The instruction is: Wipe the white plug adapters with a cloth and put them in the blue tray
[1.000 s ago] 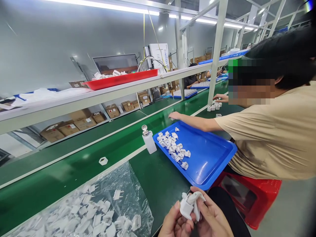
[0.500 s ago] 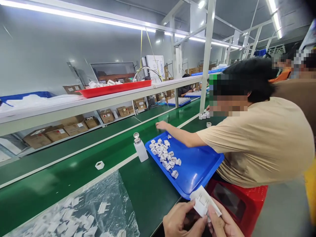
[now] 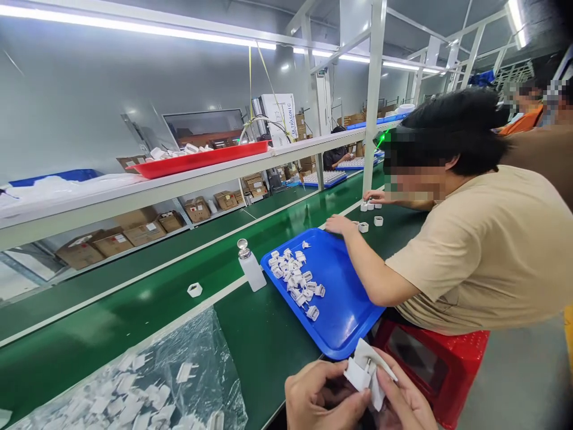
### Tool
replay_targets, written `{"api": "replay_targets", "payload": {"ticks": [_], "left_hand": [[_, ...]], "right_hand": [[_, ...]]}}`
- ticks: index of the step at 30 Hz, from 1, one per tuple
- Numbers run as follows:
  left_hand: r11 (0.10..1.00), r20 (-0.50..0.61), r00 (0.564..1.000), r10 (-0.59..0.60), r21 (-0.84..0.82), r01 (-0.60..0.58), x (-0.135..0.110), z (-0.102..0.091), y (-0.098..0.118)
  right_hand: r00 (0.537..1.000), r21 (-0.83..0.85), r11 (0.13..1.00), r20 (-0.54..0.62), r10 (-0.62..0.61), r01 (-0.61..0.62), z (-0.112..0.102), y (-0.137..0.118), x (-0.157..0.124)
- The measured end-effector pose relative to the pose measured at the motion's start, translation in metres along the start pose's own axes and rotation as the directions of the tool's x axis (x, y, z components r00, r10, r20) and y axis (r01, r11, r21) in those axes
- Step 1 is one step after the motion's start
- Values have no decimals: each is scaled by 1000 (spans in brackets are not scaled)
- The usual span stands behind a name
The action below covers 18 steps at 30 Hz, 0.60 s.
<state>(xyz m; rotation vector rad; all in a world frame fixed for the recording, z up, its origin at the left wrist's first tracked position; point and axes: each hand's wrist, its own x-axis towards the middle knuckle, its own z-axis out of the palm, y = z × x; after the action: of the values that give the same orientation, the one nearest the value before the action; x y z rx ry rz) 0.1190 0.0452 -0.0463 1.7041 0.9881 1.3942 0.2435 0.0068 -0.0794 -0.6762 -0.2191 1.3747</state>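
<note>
At the bottom edge of the view, my left hand (image 3: 320,397) and my right hand (image 3: 405,401) together hold a white plug part (image 3: 364,370) with metal pins, along with a small white cloth. The part sits between my fingertips just in front of the blue tray (image 3: 349,310). Several more white plug parts (image 3: 295,276) lie in a heap on that tray. A clear plastic bag (image 3: 147,382) full of the same parts lies on the green bench to my left.
A white pump bottle (image 3: 249,267) stands beside the tray. One loose white part (image 3: 194,290) rides on the green conveyor belt (image 3: 111,322). A co-worker in a beige shirt (image 3: 483,251) sits on a red stool (image 3: 430,364) at my right, arm reaching over the tray. Red tray (image 3: 201,158) on the shelf.
The co-worker's arm has drawn back from the belt toward the tray's far corner. I have turned the plug part in my fingers. The loose part on the belt has shifted slightly.
</note>
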Motion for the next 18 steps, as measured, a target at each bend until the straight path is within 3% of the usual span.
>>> {"api": "replay_targets", "payload": {"ticks": [2, 4, 6, 11, 14, 16, 18], "left_hand": [[992, 24, 996, 89, 91, -91, 2, -1, 1], [965, 33, 983, 178, 190, -181, 3, -2, 2], [962, 8, 981, 195, 193, -193, 4, -1, 3], [996, -20, 999, 45, 82, -43, 9, 1, -3], [953, 89, 992, -93, 297, 63, 25, 8, -13], [882, 127, 978, -165, 462, 89, 41, 19, -23], [846, 126, 974, -188, 524, 96, 59, 35, -35]], "right_hand": [[1000, 19, 1000, 0, 12, -12, 4, -3, 0], [996, 4, 999, -70, -53, 53, 9, -3, -2], [980, -54, 989, -139, -142, 136, 10, -2, -2], [908, -134, 969, -342, -244, 210, -28, 1, 15], [862, -111, 963, -429, -269, 245, -52, 1, 26], [869, -106, 968, -427, -249, 226, -58, 0, 29], [898, -120, 976, -384, -215, 182, -58, -1, 28]]}}
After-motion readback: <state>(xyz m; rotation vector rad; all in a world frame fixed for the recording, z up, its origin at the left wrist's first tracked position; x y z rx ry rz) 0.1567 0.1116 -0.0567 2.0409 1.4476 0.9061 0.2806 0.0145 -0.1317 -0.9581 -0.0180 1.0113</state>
